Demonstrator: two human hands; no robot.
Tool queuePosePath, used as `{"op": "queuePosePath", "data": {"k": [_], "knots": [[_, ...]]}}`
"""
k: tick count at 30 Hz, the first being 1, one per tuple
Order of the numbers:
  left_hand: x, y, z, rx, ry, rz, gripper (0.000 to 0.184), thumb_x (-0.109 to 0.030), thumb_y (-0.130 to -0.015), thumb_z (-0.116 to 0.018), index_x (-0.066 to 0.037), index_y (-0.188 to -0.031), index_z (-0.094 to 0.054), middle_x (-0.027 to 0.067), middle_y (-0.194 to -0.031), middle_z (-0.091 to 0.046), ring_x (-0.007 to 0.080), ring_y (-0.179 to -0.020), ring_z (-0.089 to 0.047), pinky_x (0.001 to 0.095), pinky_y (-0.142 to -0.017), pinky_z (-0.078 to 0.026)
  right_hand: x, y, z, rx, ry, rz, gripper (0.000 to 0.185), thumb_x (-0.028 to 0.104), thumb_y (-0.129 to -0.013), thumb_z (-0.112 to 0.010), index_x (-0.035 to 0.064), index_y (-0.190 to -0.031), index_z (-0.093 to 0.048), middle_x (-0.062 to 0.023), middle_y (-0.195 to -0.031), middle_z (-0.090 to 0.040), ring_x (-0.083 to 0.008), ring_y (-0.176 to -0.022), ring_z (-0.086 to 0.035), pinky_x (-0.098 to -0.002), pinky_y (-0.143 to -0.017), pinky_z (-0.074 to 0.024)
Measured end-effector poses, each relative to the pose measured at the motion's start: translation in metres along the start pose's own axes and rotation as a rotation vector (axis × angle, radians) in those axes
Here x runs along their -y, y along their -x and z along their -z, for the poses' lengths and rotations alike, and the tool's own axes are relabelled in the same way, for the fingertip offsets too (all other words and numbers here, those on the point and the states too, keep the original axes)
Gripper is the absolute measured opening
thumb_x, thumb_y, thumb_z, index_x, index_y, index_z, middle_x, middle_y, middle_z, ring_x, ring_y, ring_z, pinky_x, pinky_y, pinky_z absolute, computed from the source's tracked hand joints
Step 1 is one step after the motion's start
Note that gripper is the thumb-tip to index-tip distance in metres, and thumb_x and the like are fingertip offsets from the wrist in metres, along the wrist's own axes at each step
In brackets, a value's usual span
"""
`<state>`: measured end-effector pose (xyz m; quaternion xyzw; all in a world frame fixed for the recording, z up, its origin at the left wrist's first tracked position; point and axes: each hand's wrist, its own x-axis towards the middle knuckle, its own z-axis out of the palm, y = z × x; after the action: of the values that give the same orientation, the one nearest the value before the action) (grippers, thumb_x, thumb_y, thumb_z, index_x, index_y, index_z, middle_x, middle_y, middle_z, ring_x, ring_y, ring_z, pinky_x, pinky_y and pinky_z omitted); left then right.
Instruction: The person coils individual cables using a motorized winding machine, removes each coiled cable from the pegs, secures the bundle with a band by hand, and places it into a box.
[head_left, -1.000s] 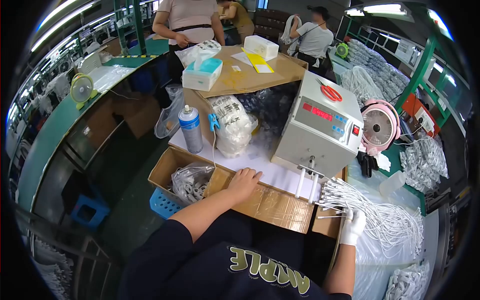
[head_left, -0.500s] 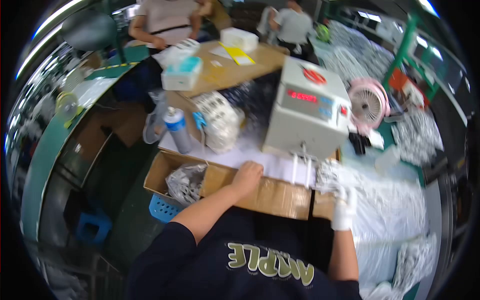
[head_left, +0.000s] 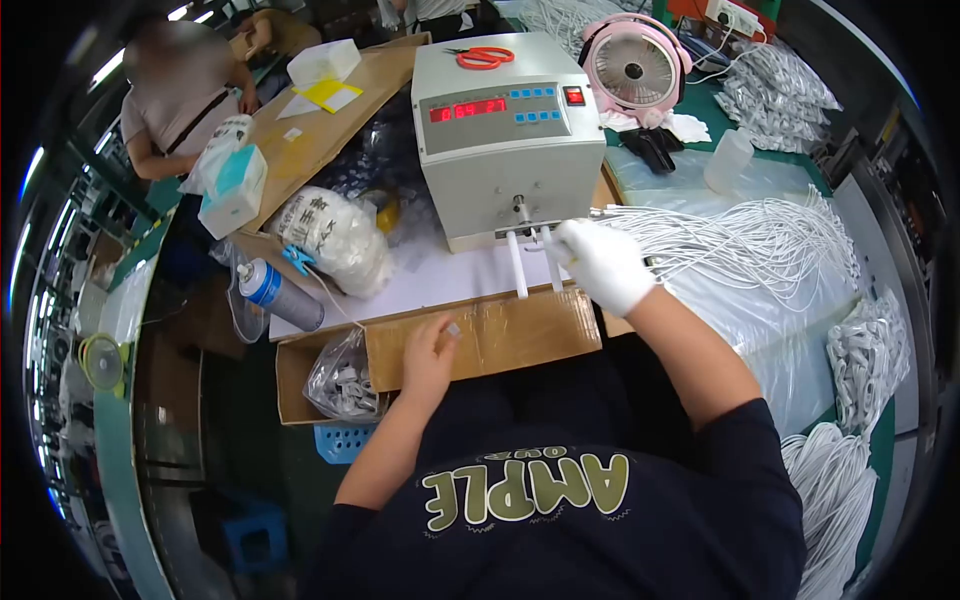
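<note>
The grey machine (head_left: 505,190) stands at the near right corner of the desk (head_left: 422,265), its red display lit. Two white prongs (head_left: 517,265) project from its front face toward the near edge. The right hand (head_left: 605,265), in a white glove, is at the right-hand prong with fingers bent; whether it grips anything cannot be told. White cables (head_left: 740,240) lie just beyond that hand, spread over the plastic-covered side table (head_left: 795,355), from its left edge to its right.

The left hand (head_left: 428,362), bare, rests at the cardboard strip (head_left: 530,332) along the desk's near edge, fingers parted and loosely bent.

Red-handled scissors (head_left: 485,58) lie on top of the machine. To its left, a wrapped white bundle (head_left: 345,240) sits on the desk, with a blue clip (head_left: 298,258) beside it. A spray can (head_left: 285,298) leans at the near left corner. Below, a carton (head_left: 293,385) contains a clear bag of white pieces (head_left: 345,388).

A pink fan (head_left: 634,70) stands beyond the side table's far edge. Another person (head_left: 180,115) is at the far left.
</note>
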<state>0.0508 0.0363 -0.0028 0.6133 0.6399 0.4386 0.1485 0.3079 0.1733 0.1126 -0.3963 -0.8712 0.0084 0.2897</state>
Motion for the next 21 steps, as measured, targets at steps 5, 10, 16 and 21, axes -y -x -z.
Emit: {"op": "queuePosePath", "data": {"k": [5,10,16,21], "knots": [[0.007,0.004,-0.002,0.023,-0.014,-0.004,0.034,-0.018,-0.086,-0.066,-0.005,-0.117,-0.060,0.0169,-0.105,-0.062,0.0333,-0.099,-0.058,0.0401,-0.085,-0.046,-0.016,-0.004,-0.008,-0.081,0.063,0.122,0.007,0.018,-0.084,-0.061,0.0121,-0.088,-0.061,-0.0103,-0.083,-0.061,-0.0317,-0.073,-0.059,-0.0399,-0.068,-0.0482],[0.014,0.006,0.020,-0.001,-0.027,0.081,0.034,-0.020,-0.086,-0.064,-0.006,-0.117,-0.060,0.0158,-0.101,-0.064,0.0342,-0.097,-0.059,0.0416,-0.084,-0.045,-0.061,0.023,-0.018,-0.027,0.151,0.122,0.009,0.021,-0.081,-0.065,0.0118,-0.083,-0.063,-0.0120,-0.080,-0.062,-0.0335,-0.074,-0.060,-0.0445,-0.067,-0.0483],[-0.002,-0.009,0.001,0.041,0.002,0.013,0.035,-0.025,-0.086,-0.062,-0.006,-0.116,-0.060,0.0153,-0.105,-0.064,0.0328,-0.102,-0.058,0.0420,-0.089,-0.044,-0.042,0.019,0.008,0.115,0.209,0.162,0.006,0.017,-0.080,-0.062,0.0116,-0.080,-0.061,-0.0119,-0.075,-0.061,-0.0333,-0.064,-0.059,-0.0435,-0.059,-0.0470],[-0.015,-0.029,-0.004,0.040,0.015,0.001,0.036,-0.026,-0.087,-0.061,-0.005,-0.116,-0.060,0.0152,-0.110,-0.063,0.0316,-0.105,-0.057,0.0415,-0.091,-0.044,-0.011,0.030,-0.013,0.050,0.094,0.162,0.012,0.019,-0.082,-0.063,0.0095,-0.082,-0.056,-0.0126,-0.069,-0.058,-0.0343,-0.062,-0.059,-0.0462,-0.058,-0.0460]]}}
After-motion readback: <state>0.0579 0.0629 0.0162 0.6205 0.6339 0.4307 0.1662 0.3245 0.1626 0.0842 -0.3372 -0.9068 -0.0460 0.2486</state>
